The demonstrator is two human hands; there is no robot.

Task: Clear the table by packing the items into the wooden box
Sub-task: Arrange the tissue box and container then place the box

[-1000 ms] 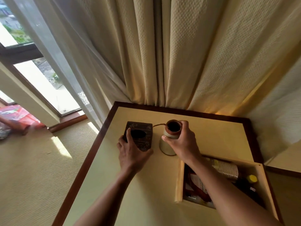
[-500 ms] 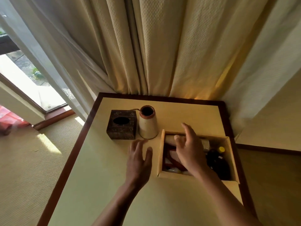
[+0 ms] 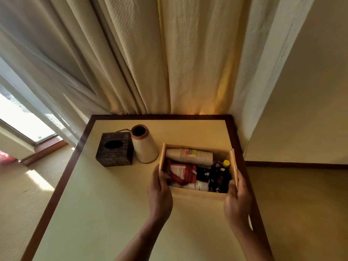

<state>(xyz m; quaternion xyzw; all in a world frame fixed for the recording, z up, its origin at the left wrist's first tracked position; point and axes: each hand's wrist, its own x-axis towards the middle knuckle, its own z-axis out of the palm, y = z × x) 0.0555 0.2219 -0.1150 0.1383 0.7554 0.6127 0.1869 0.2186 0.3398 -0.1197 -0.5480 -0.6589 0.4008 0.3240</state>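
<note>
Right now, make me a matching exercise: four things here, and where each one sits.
Things:
1 tissue box
2 clay pot
3 stack of paper cups
4 yellow-capped bottle

Places:
A inside the wooden box, along its far wall
B nearest the left edge of the table
C in the box's far right corner
D standing between the tissue box and the wooden box

Pairs: 1-B, 2-D, 3-A, 4-C

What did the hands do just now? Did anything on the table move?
Both hands let go of the tissue box and the vase and moved back to the wooden box. The left hand now holds its left side, the right hand its right side. Tissue box and vase stayed side by side on the table.
</note>
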